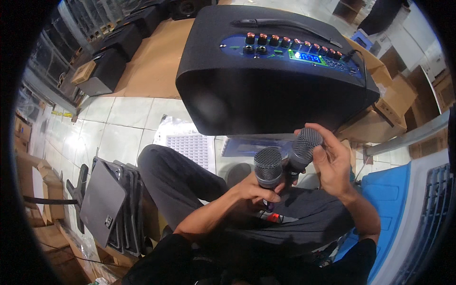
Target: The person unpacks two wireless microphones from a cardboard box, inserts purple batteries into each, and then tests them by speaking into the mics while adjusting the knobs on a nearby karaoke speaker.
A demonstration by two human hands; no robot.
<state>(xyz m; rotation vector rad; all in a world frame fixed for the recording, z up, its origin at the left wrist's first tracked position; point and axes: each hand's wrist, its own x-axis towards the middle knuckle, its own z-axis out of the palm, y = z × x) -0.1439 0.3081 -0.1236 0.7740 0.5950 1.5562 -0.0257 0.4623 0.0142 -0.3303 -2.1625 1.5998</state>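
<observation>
The left hand (251, 189) is curling its fingers closed around the handle of one microphone (268, 165), whose mesh head is standing just above the thumb. The right hand (337, 168) is spreading thumb and index finger partly open, and these are gripping the mesh head of a second microphone (306, 143), which is leaning just right of the first. Whether the left fingers are also holding the second handle is hidden. Below the fingers, a small red light (274, 217) is glowing by the grey trousers (180, 183) of the seated person. Beyond the fingers, a large black speaker (266, 102) is filling the upper middle, its control panel (278, 53) showing a lit blue display. Left of the fingers, a printed sheet (190, 148) is lying on the white tiled floor (128, 112), and farther left dark panels (102, 204) are leaning in a stack. Right of the fingers, a blue plastic piece (388, 194) is standing, and beyond it an open carton (396, 102) is sitting behind the speaker's end
</observation>
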